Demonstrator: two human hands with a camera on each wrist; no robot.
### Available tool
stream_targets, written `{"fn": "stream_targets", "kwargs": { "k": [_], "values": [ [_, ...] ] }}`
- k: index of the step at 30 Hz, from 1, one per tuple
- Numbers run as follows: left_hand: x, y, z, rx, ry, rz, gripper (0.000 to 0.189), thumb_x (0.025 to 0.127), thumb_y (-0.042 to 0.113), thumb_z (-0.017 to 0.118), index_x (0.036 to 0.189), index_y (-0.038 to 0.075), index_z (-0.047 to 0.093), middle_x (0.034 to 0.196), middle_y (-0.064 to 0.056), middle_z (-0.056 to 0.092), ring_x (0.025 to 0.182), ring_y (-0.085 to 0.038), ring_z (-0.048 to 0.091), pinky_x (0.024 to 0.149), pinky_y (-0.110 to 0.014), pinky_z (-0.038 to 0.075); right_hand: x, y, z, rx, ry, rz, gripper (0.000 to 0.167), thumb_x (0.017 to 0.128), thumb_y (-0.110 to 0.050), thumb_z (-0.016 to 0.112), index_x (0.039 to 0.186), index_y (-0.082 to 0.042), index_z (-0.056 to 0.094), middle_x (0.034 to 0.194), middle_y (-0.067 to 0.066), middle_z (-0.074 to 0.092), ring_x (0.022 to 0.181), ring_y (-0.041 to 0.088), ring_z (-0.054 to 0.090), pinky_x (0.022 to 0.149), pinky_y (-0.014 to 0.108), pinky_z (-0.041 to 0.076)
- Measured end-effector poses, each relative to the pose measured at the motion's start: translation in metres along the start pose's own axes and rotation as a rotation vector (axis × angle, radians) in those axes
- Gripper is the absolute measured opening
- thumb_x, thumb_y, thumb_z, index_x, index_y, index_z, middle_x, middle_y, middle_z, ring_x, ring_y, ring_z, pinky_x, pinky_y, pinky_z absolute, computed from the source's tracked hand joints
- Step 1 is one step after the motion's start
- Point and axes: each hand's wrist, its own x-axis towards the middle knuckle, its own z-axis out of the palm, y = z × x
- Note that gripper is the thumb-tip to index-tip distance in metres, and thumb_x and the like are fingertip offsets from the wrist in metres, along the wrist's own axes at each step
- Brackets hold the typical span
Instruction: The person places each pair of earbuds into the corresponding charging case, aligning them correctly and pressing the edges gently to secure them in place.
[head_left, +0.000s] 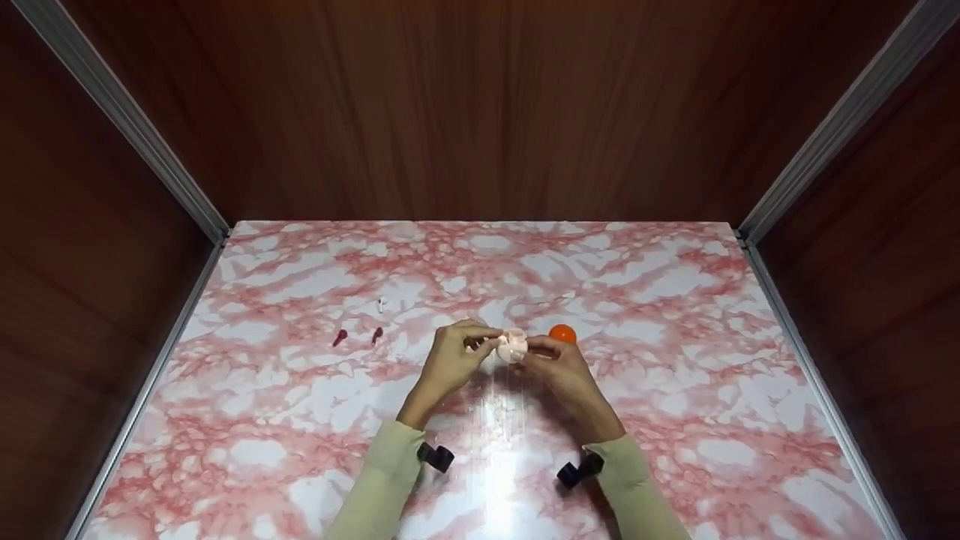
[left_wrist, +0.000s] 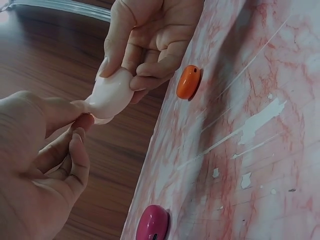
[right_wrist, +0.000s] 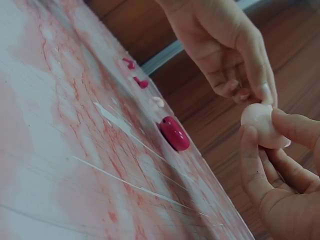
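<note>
A white, rounded earbud case (left_wrist: 112, 93) is held up above the table between both hands. My right hand (head_left: 559, 365) grips the case by its sides with thumb and fingers. From the other side, thumb and forefinger of my left hand (head_left: 459, 349) pinch together at the case's edge, on what looks like a white earbud, mostly hidden by the fingertips. In the head view the case (head_left: 513, 349) appears open. Just beyond the right hand lies an orange earbud case (head_left: 562, 334). A magenta earbud case (right_wrist: 174, 134) is on the table by the left hand, hidden in the head view.
Two magenta earbuds (head_left: 340, 337) (head_left: 377, 335) lie left of the hands, with a white earbud (head_left: 381, 304) slightly farther back. The red-and-white marbled table (head_left: 300, 420) is enclosed by brown wooden panels (head_left: 480, 112) with grey metal edging.
</note>
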Motion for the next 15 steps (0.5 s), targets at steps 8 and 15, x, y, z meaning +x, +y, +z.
{"fn": "stream_targets", "kwargs": {
  "k": [8, 15],
  "values": [
    [-0.0019, -0.0044, -0.0002, 0.005, -0.002, -0.007, 0.014, 0.098, 0.012, 0.074, 0.108, 0.010, 0.084, 0.098, -0.006, 0.080, 0.081, -0.007, 0.065, 0.074, -0.019, 0.053, 0.0007, 0.0032, 0.0014, 0.000, 0.002, 0.014, 0.042, 0.093, -0.006, 0.079, 0.129, 0.010, 0.066, 0.113, 0.016, 0.076, 0.092, 0.024, 0.078, 0.092, 0.040, 0.064],
    [-0.0024, -0.0047, -0.0002, -0.006, -0.009, -0.005, 0.015, 0.099, 0.012, 0.073, 0.109, 0.010, 0.084, 0.098, -0.007, 0.080, 0.083, -0.012, 0.069, 0.076, -0.029, 0.059, 0.0024, 0.0029, -0.0003, -0.001, -0.015, 0.004, 0.039, 0.094, -0.003, 0.075, 0.128, 0.012, 0.065, 0.110, 0.010, 0.076, 0.093, 0.025, 0.078, 0.089, 0.037, 0.064]
  ]
}}
